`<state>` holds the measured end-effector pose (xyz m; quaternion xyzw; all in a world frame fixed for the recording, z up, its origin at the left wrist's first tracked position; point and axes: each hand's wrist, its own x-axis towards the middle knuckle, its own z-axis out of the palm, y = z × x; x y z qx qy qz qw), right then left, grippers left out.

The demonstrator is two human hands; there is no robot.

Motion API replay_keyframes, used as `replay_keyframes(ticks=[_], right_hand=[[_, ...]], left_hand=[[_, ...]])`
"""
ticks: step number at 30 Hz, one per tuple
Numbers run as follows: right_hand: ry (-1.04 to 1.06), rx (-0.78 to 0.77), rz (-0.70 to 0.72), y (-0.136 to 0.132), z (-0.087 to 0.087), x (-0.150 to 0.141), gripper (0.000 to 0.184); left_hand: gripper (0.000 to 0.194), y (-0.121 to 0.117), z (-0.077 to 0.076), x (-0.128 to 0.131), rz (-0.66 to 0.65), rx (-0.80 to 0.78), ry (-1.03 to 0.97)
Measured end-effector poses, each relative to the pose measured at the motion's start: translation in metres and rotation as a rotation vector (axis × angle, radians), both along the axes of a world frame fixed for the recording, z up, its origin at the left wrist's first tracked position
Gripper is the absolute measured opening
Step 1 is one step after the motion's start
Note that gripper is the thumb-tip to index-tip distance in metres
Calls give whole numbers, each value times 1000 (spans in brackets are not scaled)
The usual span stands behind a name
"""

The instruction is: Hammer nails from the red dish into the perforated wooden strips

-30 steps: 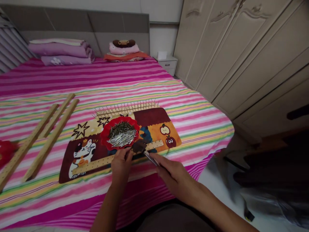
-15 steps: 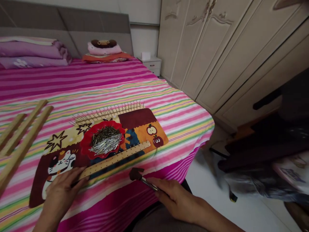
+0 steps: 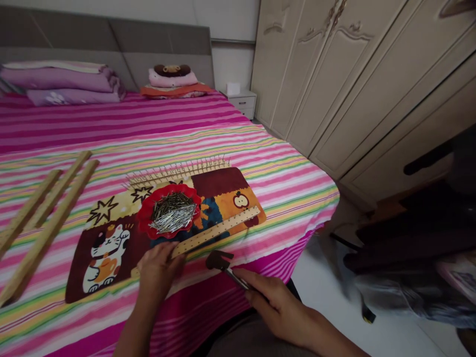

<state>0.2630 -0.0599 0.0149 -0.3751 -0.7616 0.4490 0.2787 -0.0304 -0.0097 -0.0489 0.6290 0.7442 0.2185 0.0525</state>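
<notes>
- Left hand: grip clamped on the near strip, along the mat's near side.
- Right hand: grip wrapped round the hammer.
- Seemingly positioning the strip; next calls for steadying it.

The strip looks matt wood, the nails shiny metal, the bowl glossy plastic.

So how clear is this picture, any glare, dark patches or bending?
Head view: bright glints on the silvery nails in the red bowl; head view, right side: deep shadow swallows detail in the dark pile; head view again: the wardrobe slants, probably wide-angle stretch.
</notes>
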Motion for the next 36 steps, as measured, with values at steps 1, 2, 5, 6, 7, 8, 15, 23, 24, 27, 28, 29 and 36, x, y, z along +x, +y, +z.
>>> replay_keyframes(ticks=[1, 2, 5, 6, 7, 8, 15, 23, 24, 27, 28, 29, 36], right_hand=[[2, 1, -8, 0, -1, 0, 49], [3, -5, -16, 0, -2, 0, 48], [20, -42, -12, 0, -2, 0, 46], [28, -54, -6, 0, -2, 0, 46], [37, -63, -1, 0, -3, 1, 46], [43, -69, 2, 0, -3, 1, 47], [44, -67, -55, 1, -12, 3, 47], [33, -63, -62, 0, -16, 5, 47], [31, -69, -66, 0, -16, 6, 47], [39, -68, -79, 1, -14, 6, 46], [45, -65, -81, 2, -14, 7, 46], [51, -62, -84, 2, -13, 7, 46], [74, -63, -103, 1, -15, 7, 45]], left_hand=[[27, 1, 0, 5, 1, -1, -9], [27, 2, 0, 9, 1, 3, -23], [31, 0, 2, 10, -8, 40, -82], [32, -1, 4, 8, -15, 54, -104], [32, -1, 7, 5, -16, 70, -126], [30, -1, 10, 2, -4, 92, -143], [21, 34, 37, 0, 116, 93, 58], [22, 85, 43, 13, 95, -162, 192], [22, 87, 43, 12, 95, -167, 185], [22, 87, 46, 3, 108, -120, 102], [22, 86, 47, 0, 118, -92, 52], [21, 83, 50, -3, 129, -64, -6], [30, 55, 72, 1, 170, -19, -433]])
